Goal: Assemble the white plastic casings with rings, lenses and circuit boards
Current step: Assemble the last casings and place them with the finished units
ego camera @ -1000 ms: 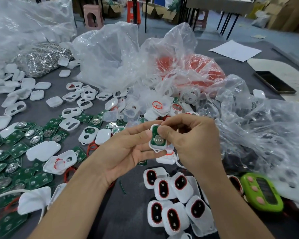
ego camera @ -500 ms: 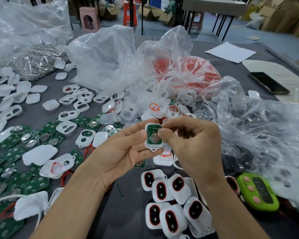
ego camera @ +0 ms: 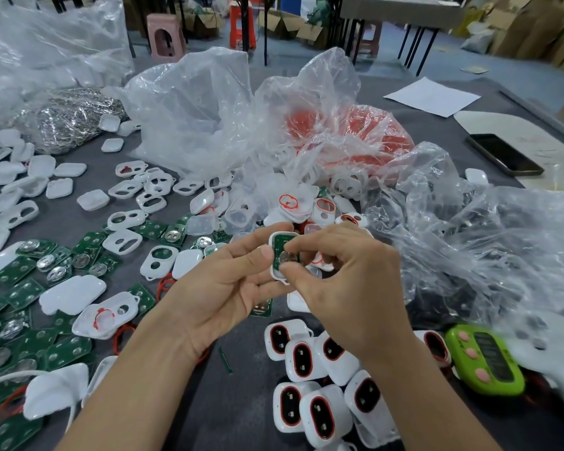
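Observation:
My left hand [ego camera: 228,288] grips a white casing [ego camera: 279,255] from the left, thumb on its edge. A green circuit board with a round silver disc sits inside it. My right hand [ego camera: 349,284] pinches the same casing from the right, with forefinger and thumb on the board. Loose green circuit boards [ego camera: 23,294] cover the table at the left. Empty white casings [ego camera: 124,240] lie scattered beyond them. Several finished casings with red rings and dark lenses [ego camera: 319,415] are heaped below my hands.
Crumpled clear plastic bags [ego camera: 202,109] stand behind the work, one holding red rings [ego camera: 345,131]. A green timer [ego camera: 485,362] lies at the right, a black phone [ego camera: 505,154] and white paper [ego camera: 430,96] farther back. A bag of shiny metal parts [ego camera: 69,118] is at the far left.
Both hands stay on the casing. My right fingers have shifted over the circuit board, covering more of it, and the casing has tilted slightly.

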A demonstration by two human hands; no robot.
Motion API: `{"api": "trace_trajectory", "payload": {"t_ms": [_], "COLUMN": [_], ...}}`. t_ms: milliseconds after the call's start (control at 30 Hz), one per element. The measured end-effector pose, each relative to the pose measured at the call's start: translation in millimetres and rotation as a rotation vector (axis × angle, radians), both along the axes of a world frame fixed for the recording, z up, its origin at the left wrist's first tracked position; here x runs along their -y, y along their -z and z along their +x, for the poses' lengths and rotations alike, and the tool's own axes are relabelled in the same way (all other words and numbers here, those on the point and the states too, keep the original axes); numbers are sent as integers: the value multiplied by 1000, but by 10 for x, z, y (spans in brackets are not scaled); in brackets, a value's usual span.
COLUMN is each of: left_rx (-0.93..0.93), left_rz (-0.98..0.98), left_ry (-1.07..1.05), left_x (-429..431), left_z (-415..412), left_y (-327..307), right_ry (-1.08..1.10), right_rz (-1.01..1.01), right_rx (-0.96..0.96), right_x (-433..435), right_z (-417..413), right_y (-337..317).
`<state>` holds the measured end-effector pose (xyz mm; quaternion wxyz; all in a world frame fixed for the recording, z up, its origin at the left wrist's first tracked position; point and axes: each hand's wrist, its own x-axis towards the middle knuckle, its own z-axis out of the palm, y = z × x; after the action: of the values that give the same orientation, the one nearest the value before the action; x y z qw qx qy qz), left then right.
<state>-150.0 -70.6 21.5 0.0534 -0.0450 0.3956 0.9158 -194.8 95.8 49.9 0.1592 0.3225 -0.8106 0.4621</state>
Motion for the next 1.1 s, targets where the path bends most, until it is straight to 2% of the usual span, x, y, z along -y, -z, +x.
{"api": "trace_trajectory", "payload": {"t_ms": [400, 467, 567, 600, 633, 733, 867, 933, 1100], "left_rx": [-11, -15, -12, -3, 5, 27, 50, 51, 27], "left_rz": [-3, -15, 16, 32, 47, 89, 67, 53, 74], "left_ry": [-12, -13, -17, -26, -36, -81, -152, -164, -134], "left_x": [4, 3, 12, 26, 42, 110, 174, 177, 156], "left_z": [-4, -7, -15, -11, -4, -3, -17, -18, 14], "left_y": [10, 3, -10, -17, -29, -39, -35, -39, -68], "right_ry": [-8, -17, 2, 59, 139, 257, 0, -44, -20], "right_rz": [27, -32, -282, -310, -272, 58, 419, 607, 729], "right_rx": [-18, 69, 367, 408, 400, 300, 369, 364, 309], "right_x": [-3, 3, -44, -90, -153, -334, -236, -152, -92], "right_z": [-19, -15, -100, -157, -226, -364, -249, -172, -122], "right_y": [7, -1, -47, -62, -66, -78, -88, -39, 6]}}
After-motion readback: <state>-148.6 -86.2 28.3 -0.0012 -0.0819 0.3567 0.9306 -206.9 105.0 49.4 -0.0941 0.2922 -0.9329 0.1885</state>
